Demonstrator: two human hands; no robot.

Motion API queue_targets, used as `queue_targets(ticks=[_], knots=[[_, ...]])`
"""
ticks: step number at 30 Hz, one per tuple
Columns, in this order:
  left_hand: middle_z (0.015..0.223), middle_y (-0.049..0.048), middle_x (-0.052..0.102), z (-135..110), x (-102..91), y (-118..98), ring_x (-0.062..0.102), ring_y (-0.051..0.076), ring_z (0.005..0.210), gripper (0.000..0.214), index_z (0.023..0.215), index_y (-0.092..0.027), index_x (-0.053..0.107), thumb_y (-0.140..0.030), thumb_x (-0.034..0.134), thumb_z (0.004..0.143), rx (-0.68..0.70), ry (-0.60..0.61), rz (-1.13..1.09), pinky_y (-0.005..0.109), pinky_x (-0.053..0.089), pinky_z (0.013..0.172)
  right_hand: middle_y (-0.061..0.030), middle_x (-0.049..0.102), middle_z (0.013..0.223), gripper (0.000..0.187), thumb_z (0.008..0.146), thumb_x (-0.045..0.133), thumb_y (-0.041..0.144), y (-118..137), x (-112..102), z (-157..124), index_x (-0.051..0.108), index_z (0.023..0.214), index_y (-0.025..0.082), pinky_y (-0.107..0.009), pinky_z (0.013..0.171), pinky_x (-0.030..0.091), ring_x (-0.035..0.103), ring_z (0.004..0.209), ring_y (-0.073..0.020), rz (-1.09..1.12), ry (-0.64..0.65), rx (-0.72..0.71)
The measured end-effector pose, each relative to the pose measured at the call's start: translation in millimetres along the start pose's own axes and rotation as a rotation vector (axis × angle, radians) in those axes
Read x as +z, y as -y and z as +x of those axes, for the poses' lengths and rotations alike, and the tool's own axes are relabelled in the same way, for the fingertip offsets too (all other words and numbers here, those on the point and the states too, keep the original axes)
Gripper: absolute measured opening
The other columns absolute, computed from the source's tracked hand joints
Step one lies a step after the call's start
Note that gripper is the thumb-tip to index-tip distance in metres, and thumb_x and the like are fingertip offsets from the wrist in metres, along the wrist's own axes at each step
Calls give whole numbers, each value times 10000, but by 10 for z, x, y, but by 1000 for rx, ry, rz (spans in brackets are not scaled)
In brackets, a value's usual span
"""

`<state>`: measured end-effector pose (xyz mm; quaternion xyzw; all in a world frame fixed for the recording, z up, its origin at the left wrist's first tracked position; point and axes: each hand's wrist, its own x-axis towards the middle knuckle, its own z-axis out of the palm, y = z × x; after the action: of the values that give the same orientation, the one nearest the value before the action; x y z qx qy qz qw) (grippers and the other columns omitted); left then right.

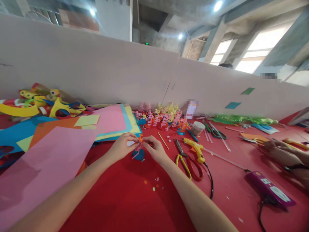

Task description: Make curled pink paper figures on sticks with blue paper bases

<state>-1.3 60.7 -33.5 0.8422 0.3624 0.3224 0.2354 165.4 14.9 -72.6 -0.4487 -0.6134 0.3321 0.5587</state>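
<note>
My left hand and my right hand meet over the red table, fingers pinched together on a small paper craft piece with orange and pink curled strips. A blue paper disc lies right beneath the hands. Both hands are closed on the little piece, and the fingertips hide part of it.
Large pink, orange and blue paper sheets cover the left. Curled paper pieces cluster at the back. Pliers, a yellow glue gun, scissors and a purple power strip lie right. Another person's hands rest at far right.
</note>
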Motion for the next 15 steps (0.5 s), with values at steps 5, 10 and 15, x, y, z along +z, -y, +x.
queue_targets(ticks=[5, 10, 15], knots=[[870, 54, 668, 4, -4, -26, 626, 203, 853, 109, 724, -211, 711, -270, 619, 723, -10, 15, -14, 358, 478, 827, -20, 573, 771, 252, 765, 582, 412, -10, -3, 7, 642, 878, 196, -254, 597, 413, 503, 644, -128, 3, 10, 5], [878, 61, 668, 2, -8, -38, 627, 202, 853, 112, 734, -201, 710, -262, 616, 721, -15, 24, -15, 361, 474, 829, -29, 592, 788, 282, 775, 566, 448, -14, 6, 16, 630, 872, 191, -270, 641, 430, 535, 689, -141, 53, 17, 12], [868, 55, 672, -4, -8, -37, 629, 200, 846, 126, 724, -201, 698, -251, 582, 723, -11, 22, -43, 363, 474, 830, -17, 595, 744, 291, 754, 587, 460, -16, 2, 25, 624, 849, 188, -272, 641, 434, 537, 672, -141, 57, 25, 44]])
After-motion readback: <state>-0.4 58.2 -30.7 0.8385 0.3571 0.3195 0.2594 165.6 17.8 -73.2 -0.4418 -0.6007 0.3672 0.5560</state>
